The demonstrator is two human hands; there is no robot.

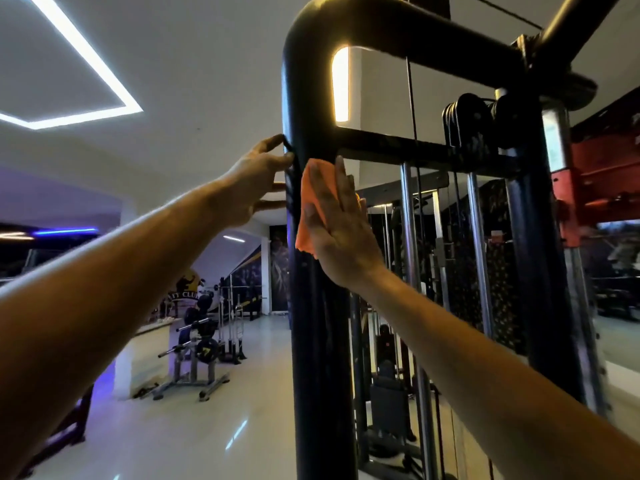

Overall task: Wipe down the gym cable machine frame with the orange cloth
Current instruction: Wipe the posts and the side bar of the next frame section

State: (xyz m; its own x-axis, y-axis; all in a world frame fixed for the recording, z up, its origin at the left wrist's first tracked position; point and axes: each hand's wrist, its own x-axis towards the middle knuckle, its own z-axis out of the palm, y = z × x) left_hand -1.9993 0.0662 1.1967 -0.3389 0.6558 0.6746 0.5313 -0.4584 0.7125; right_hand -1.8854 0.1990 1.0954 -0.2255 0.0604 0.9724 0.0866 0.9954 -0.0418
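The cable machine frame (313, 323) is a thick black upright tube that bends over at the top into a crossbar. My right hand (337, 230) lies flat with straight fingers on the orange cloth (306, 209), pressing it against the upright just below a short horizontal bar. My left hand (258, 183) reaches to the left side of the same tube at about the same height. Its fingertips touch the tube's edge, and some fingers pass behind it out of sight.
Steel guide rods (408, 254), a cable (412, 98) and pulleys (467, 119) sit to the right inside the frame. A red machine part (588, 168) stands at the far right. A plate-loaded bench (197, 355) stands on the glossy floor at the left.
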